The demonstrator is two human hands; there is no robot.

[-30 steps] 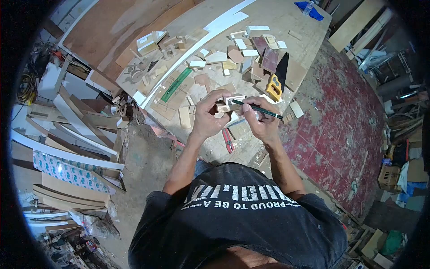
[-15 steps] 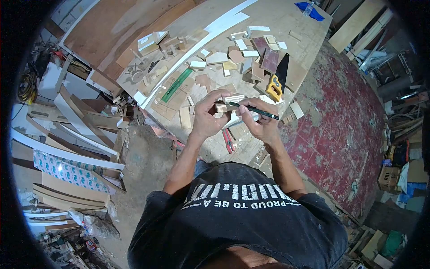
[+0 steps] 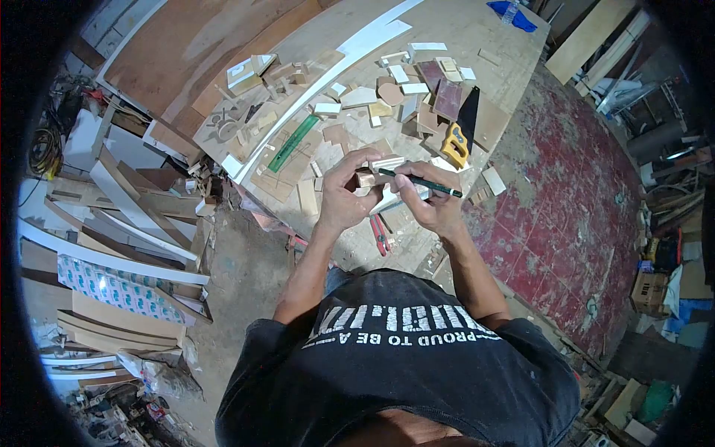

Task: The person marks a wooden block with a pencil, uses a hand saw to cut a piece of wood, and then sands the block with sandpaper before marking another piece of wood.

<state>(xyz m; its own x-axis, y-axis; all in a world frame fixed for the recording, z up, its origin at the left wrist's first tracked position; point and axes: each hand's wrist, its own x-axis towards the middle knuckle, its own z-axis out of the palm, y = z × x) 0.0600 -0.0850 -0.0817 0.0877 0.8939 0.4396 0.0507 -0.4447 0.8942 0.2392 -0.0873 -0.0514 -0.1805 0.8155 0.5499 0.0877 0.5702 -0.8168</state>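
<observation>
Near the table's front edge, my left hand point(image 3: 348, 195) grips a small wooden piece point(image 3: 387, 163) with its fingers curled round it. My right hand point(image 3: 432, 200) pinches a dark pencil point(image 3: 426, 183), whose tip points left at the wooden piece. The two hands are close together, and part of the wood is hidden by the fingers. Just below them lies a red cutter point(image 3: 380, 235). A handsaw with a yellow handle point(image 3: 455, 146) rests to the right, and a green ruler point(image 3: 293, 143) lies to the left.
Many wood offcuts point(image 3: 389, 92) are spread over the worktable point(image 3: 462, 30). A long curved white strip point(image 3: 320, 82) crosses it. Curved boards point(image 3: 112, 253) stand at the left. A blue cloth point(image 3: 521, 21) with a bottle is at the far corner.
The view has shifted very slightly. Both hands keep their hold on the wooden piece and the pencil, with hardly any movement.
</observation>
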